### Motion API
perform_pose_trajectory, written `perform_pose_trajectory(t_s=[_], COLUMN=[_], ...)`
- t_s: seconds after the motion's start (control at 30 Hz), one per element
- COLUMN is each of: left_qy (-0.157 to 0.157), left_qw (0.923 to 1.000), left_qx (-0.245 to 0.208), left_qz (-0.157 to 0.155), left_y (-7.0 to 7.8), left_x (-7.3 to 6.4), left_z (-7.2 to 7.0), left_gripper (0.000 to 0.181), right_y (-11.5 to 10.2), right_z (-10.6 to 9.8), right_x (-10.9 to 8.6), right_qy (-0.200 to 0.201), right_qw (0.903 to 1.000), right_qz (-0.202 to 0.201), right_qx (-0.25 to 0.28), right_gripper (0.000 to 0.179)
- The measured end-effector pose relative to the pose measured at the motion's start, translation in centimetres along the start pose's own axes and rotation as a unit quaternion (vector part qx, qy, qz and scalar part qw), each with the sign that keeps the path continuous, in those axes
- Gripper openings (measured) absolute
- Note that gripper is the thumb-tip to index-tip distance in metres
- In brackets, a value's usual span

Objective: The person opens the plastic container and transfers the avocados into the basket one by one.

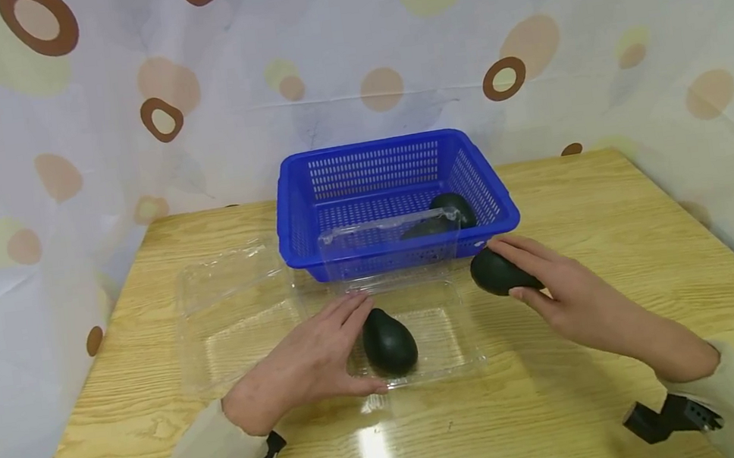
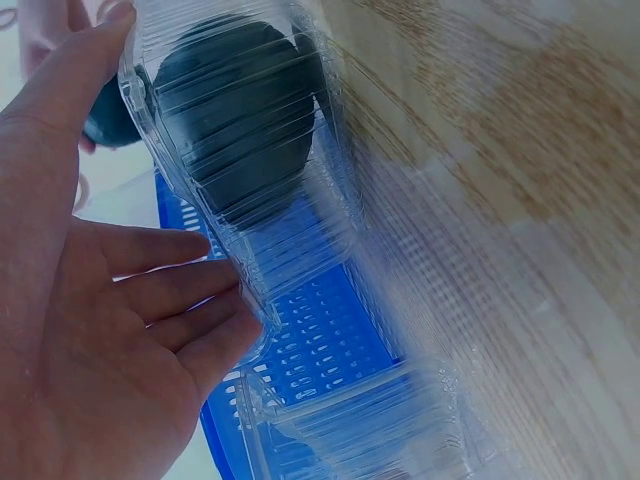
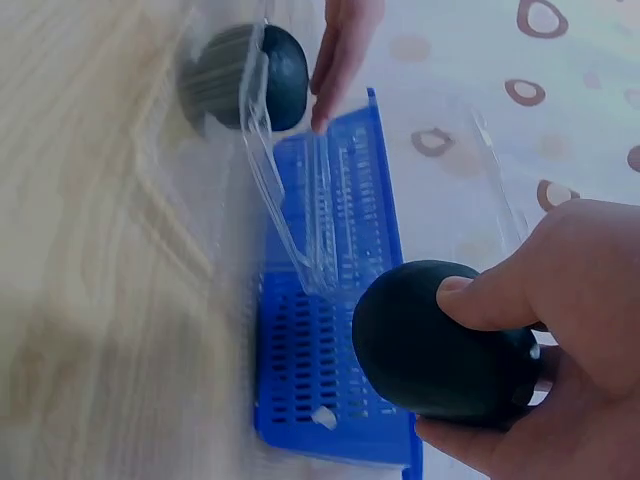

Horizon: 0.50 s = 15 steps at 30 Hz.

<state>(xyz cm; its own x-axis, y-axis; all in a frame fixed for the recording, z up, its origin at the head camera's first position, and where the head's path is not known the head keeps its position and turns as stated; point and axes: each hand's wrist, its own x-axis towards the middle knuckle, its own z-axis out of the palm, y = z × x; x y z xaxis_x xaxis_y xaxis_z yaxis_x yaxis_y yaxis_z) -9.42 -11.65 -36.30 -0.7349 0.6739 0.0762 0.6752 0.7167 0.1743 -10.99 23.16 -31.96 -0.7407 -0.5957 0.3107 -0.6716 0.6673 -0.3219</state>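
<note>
In the head view my right hand [image 1: 575, 299] grips a dark green avocado [image 1: 499, 272] just right of an opened clear plastic clamshell box [image 1: 439, 327]. The right wrist view shows the thumb pressed on that avocado [image 3: 430, 335] with the fingers round its other side. Another avocado [image 1: 391, 344] lies in the left part of the box, narrow end away from me. Beside it, my left hand [image 1: 311, 362] spreads thumb and fingers along the box's left side. In the left wrist view the fingertips [image 2: 235, 330] are right at the box's rim.
Behind the box stands a blue perforated basket [image 1: 297, 222], with avocados [image 1: 454, 207] at its right end. The box's raised lid [image 1: 384, 254] overlaps the basket's front. A second opened clear clamshell box [image 1: 243, 336] lies to the left on the wooden table [image 1: 614, 229].
</note>
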Motion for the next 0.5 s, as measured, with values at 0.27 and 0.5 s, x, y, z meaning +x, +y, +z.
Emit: perform_pose_trajectory(t_s=[0.27, 0.5], left_qy=[0.001, 0.004], left_qw=[1.0000, 1.0000], left_qx=[-0.001, -0.003], left_qz=[0.001, -0.001], left_y=[-0.1, -0.1], left_x=[0.0, 0.1], left_z=[0.0, 0.1], left_gripper=[0.106, 0.106], right_y=[1.9, 2.8], right_z=[-1.5, -2.0], right_x=[1.3, 3.1], right_qy=[0.038, 0.050], right_qw=[0.9985, 0.9983], right_qz=[-0.011, -0.001], right_qx=[-0.039, -0.028], right_gripper=[0.068, 0.065])
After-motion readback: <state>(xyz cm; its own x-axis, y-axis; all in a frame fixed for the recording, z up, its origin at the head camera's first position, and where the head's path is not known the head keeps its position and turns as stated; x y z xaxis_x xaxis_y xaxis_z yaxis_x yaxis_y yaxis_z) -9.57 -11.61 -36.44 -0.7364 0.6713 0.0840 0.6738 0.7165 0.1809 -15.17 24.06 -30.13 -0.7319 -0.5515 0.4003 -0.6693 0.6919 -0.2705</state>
